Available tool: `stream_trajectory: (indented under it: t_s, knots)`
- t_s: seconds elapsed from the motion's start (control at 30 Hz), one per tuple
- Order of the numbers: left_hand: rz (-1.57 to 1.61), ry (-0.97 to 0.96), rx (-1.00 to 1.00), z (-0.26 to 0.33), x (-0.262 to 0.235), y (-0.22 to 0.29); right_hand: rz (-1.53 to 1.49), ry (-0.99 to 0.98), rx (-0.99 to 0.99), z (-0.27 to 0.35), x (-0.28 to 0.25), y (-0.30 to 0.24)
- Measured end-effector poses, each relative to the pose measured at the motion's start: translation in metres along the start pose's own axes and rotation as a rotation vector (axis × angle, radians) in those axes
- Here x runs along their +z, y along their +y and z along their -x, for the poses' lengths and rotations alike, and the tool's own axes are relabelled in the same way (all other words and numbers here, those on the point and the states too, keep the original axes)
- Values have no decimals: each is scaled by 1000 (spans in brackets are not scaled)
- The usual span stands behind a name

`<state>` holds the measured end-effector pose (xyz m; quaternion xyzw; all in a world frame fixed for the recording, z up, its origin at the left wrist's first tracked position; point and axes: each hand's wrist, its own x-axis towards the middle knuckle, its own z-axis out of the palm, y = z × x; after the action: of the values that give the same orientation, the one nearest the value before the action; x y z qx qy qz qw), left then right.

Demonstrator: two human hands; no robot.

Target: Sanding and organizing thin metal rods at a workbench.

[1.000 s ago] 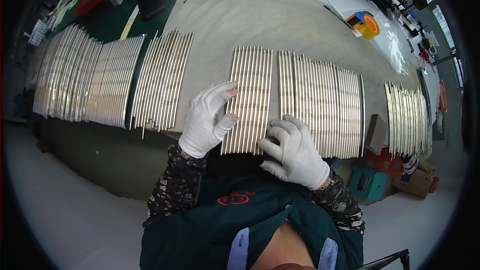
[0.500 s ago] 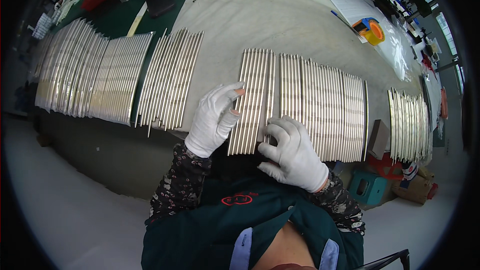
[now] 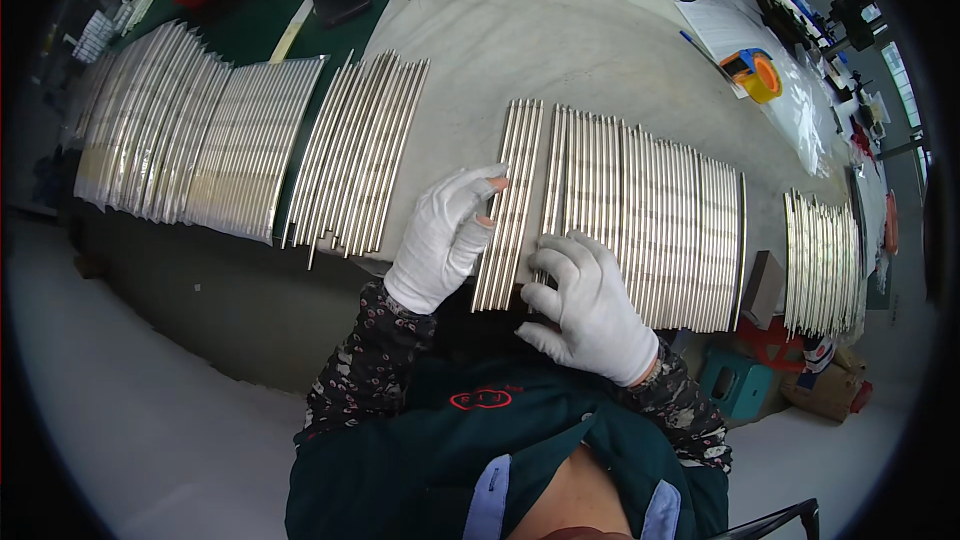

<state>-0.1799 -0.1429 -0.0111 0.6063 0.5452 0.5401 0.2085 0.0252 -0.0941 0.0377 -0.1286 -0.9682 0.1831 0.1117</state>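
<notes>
- Left hand point(image 3: 447, 235), white-gloved, lies at centre frame, fingers on a narrow bundle of metal rods point(image 3: 512, 202).
- Right hand point(image 3: 590, 305), gloved, touches the near ends of the wide rod row point(image 3: 650, 225) just right.
- More rods point(image 3: 362, 155) lie upper left on the grey cloth point(image 3: 560, 40).

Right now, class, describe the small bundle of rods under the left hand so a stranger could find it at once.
Start at the grey cloth covering the bench, then find the widest row of rods at its near edge. Just left of that row lies the narrow bundle. It alone is split off by gaps on both sides, with the gloved left hand touching it.
</notes>
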Motion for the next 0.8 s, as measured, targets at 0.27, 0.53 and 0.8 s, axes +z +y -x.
stream_trajectory:
  t_s: [0.27, 0.53, 0.8]
  knots:
    - [-23, 11, 41, 2, 0, -5, 12, -43, 18, -2, 3, -2]
    - [39, 10, -5, 2, 1, -4, 10, -61, 46, -9, 2, -4]
    - [-3, 19, 23, 1, 0, -3, 107, -25, 9, -13, 5, -4]
